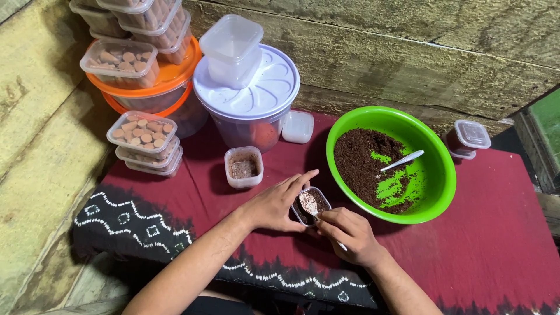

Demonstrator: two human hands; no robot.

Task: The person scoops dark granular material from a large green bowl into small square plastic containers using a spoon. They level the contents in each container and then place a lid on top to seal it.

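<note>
My left hand (274, 204) steadies a small clear plastic cup (319, 200) partly filled with dark brown crumbs on the red cloth. My right hand (350, 233) grips a small plastic spoon (309, 204), its bowl resting over the cup's contents. Just to the right sits a green bowl (434, 175) holding a heap of dark crumbs (364, 163) and a second white spoon (402, 160). Another small clear cup (244, 167) with a thin brown layer stands to the left of my left hand.
Stacked lidded tubs of round brown biscuits (143, 137) stand at left. Behind are orange-lidded containers (166, 81), a white-lidded round tub (248, 99) with an empty box on it, a loose lid (297, 126), and a filled lidded cup (468, 139) right of the bowl.
</note>
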